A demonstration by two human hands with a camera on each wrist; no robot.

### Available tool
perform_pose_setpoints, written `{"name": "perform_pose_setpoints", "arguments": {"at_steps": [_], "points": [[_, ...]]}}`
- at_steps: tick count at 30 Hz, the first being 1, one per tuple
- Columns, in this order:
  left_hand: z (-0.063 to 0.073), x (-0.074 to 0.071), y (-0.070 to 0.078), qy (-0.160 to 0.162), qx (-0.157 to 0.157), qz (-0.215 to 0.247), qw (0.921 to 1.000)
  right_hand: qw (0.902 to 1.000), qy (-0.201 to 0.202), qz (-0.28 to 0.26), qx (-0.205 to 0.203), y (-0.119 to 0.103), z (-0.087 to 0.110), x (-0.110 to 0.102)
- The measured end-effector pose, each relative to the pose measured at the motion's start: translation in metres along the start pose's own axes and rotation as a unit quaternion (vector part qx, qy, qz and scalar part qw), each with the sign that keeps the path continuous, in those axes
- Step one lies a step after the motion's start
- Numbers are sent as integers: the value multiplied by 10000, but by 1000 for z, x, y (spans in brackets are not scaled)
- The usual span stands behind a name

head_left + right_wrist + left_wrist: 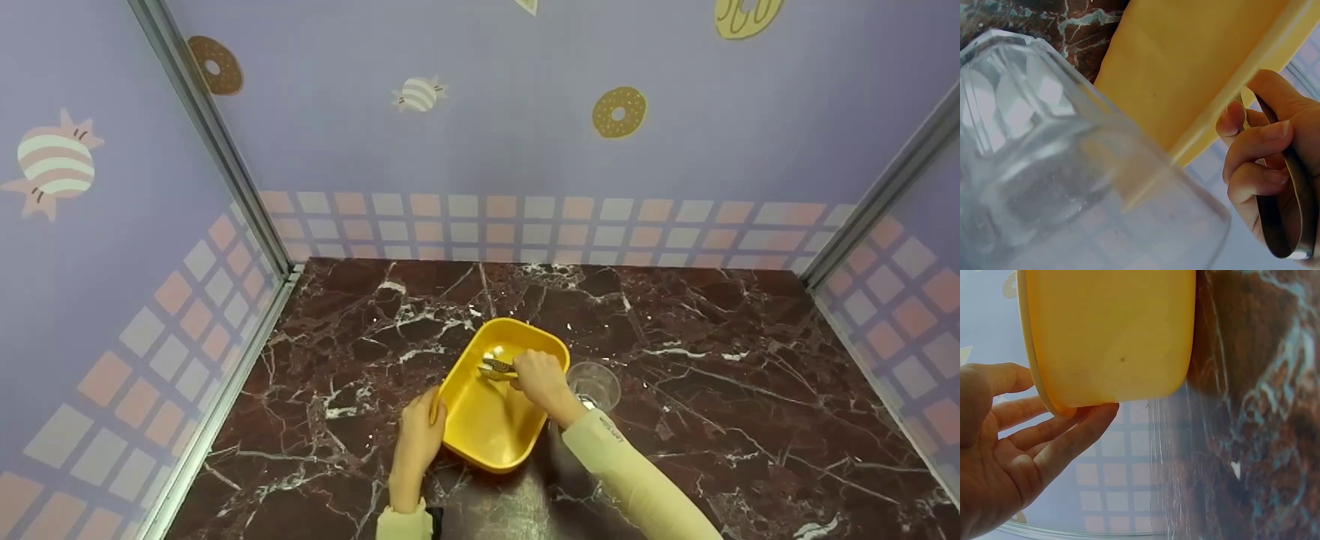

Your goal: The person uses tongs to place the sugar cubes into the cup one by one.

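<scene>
A yellow plastic tub (495,431) with rounded corners sits on the marbled surface. At its left rim my left hand (420,431) grips the wall; the left wrist view shows that hand's fingers (1075,444) spread at the rim and along the outside. Over the tub's right side, my right hand (541,379) holds metal tongs (496,369), their tips pointing left inside the tub. Small white pieces (493,351) lie in the tub near those tips. The tongs' curved back end (1286,247) shows behind the curled fingers in the right wrist view.
A clear cup (596,382) stands close to the tub's right side, with whitish pieces (1013,104) at its bottom. Tiny white bits dot the dark marbled surface (720,420). Purple panels (517,135) enclose the back and sides.
</scene>
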State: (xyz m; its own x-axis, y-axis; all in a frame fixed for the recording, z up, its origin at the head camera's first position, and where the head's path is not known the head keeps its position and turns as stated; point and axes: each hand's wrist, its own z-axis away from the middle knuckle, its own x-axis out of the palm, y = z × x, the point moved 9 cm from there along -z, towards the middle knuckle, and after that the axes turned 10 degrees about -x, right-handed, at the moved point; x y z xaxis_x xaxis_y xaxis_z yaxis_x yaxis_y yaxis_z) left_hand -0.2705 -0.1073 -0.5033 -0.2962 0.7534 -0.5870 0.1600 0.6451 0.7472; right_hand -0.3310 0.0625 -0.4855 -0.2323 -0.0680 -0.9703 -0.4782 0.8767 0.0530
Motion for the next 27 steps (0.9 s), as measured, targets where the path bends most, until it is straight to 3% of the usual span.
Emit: {"name": "perform_pose_setpoints", "arguments": {"at_steps": [7,17,27], "points": [[3,-4,4,284,419,189,9985,9998,56,-161,-33,2,4,-9],[0,3,-3,-204,-265,-134,9994,9993,49,-371,4,9,10,-27],[0,4,-4,-289,-345,-125,9989,9988,230,-432,24,18,20,-51]]}}
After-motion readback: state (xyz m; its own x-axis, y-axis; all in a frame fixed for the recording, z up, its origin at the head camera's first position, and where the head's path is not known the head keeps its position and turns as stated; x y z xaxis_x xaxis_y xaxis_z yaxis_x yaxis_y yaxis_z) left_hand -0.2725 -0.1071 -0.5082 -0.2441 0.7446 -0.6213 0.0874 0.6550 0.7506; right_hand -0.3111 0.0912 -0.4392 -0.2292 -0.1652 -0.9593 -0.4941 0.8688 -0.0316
